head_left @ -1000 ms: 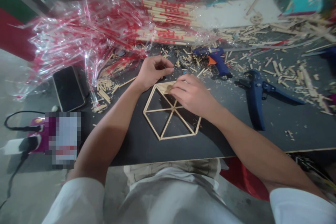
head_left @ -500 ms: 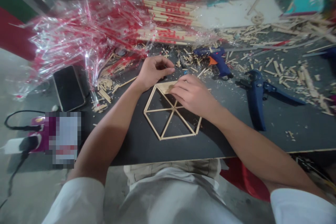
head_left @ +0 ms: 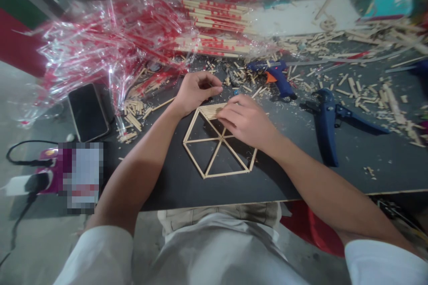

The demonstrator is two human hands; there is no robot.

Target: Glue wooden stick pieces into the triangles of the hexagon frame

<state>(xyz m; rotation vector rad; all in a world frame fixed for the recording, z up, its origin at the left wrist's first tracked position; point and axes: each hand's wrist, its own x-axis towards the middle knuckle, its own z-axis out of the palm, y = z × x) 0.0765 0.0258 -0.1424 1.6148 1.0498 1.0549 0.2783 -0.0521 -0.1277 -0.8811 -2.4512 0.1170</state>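
A six-sided frame of thin wooden sticks [head_left: 228,173] lies on the dark table, with spokes meeting at its middle. Its far section is partly filled with sticks laid side by side. My right hand [head_left: 245,118] rests over the far right part of the frame, fingers bent and pressed together at the filled section; what they pinch is hidden. Just beyond the far left corner, my left hand [head_left: 197,91] hovers with thumb and forefinger brought together, and anything between the tips is too small to make out.
Beyond my hands are a blue glue gun [head_left: 281,81] and wrapped sticks [head_left: 217,20]. Blue cutters [head_left: 327,127] lie to the right among stick scraps. A phone [head_left: 88,112] and a purple power strip [head_left: 55,171] are on the left. The table's edge [head_left: 220,206] runs near my body.
The fingers of my right hand have shifted very slightly over the filled section. My left hand and the frame look the same.
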